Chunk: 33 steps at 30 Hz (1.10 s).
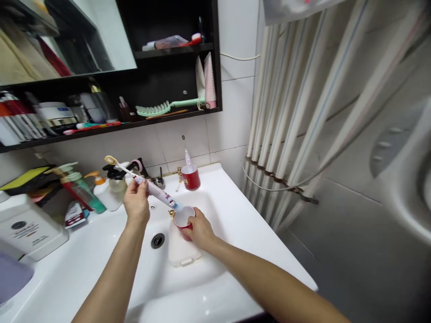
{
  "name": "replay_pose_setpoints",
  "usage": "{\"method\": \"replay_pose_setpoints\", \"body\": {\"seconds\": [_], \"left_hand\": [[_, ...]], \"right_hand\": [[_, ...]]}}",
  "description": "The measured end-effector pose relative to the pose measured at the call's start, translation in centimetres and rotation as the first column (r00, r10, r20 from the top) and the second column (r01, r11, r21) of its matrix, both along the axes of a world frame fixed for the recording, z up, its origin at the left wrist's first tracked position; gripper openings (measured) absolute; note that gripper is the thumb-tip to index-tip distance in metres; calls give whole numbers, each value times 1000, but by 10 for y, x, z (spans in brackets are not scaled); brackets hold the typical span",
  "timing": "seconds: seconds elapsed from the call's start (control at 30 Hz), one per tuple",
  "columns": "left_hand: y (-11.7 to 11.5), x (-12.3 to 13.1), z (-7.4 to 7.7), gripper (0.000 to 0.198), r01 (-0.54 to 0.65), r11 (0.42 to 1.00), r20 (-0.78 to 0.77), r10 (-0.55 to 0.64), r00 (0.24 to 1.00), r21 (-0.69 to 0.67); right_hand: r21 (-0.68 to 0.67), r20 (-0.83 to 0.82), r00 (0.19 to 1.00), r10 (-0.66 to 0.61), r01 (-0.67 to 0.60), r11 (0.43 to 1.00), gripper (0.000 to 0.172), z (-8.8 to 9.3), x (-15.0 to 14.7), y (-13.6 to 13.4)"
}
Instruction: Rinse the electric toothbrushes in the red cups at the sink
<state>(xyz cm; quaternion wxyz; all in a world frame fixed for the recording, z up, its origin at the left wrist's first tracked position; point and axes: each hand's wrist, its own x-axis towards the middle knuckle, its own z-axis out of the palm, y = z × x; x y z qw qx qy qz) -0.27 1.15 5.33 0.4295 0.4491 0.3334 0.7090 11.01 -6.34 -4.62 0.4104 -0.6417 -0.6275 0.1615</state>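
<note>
My left hand (136,202) is closed round a pink and white electric toothbrush (158,194), held slanted with its brush head up to the left and its base over a red cup. My right hand (199,231) grips that red cup (183,218) above the white sink basin (202,273). A white object lies in the basin just under the cup. A second red cup (191,177) with a toothbrush standing in it sits at the back of the sink.
Pump bottles (104,190) and a white box (28,229) crowd the counter at left. A dark shelf (134,121) above holds a green comb, jars and tubes. A striped shower curtain (303,134) hangs at right. The drain (157,240) is in the basin.
</note>
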Motion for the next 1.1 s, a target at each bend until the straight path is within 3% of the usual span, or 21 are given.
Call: {"method": "replay_pose_setpoints", "body": {"seconds": [0.1, 0.27, 0.33, 0.43, 0.53, 0.63, 0.7, 0.77, 0.87, 0.93, 1.03, 1.1], "left_hand": [[-5, -11, -2, 25, 55, 996, 49, -52, 997, -63], [-14, -8, -33, 27, 243, 938, 97, -226, 969, -249], [-17, -2, -42, 27, 322, 902, 116, -300, 947, -287], [-18, 3, -48, 25, 403, 861, 158, -372, 915, -309], [-14, 0, -50, 23, 431, 842, 228, -373, 899, -324], [-8, -7, -53, 20, 455, 811, 291, -365, 884, -367], [-6, -9, -55, 18, 468, 795, 337, -350, 874, -387], [-5, -8, -56, 17, 460, 800, 378, -318, 869, -385], [-4, -5, -58, 16, 427, 827, 408, -271, 872, -365], [-4, -5, -59, 15, 415, 834, 417, -253, 873, -364], [-2, -5, -60, 13, 414, 829, 432, -239, 870, -375], [-2, -5, -61, 12, 407, 835, 439, -229, 869, -371]], "right_hand": [[3, -48, 998, 46, -46, 999, 16, 2, 4, -2], [34, -145, 986, 78, -74, 997, 23, 21, 16, -3], [19, -196, 968, 158, -157, 987, 27, 29, 11, -2], [-84, -378, 879, 290, -345, 935, 23, 31, -8, -3], [-191, -570, 780, 258, -431, 882, 18, 25, -24, -8], [-263, -719, 659, 219, -550, 793, 22, 23, -28, -12], [-294, -757, 622, 201, -598, 745, 25, 23, -27, -12], [-320, -687, 696, 210, -549, 772, 27, 22, -25, -10], [-285, -475, 856, 205, -370, 884, 26, 21, -25, -7], [-317, -482, 853, 198, -381, 869, 27, 20, -28, -6], [-389, -576, 794, 196, -477, 788, 29, 21, -33, -7], [-378, -520, 834, 184, -417, 827, 26, 19, -35, -7]]}}
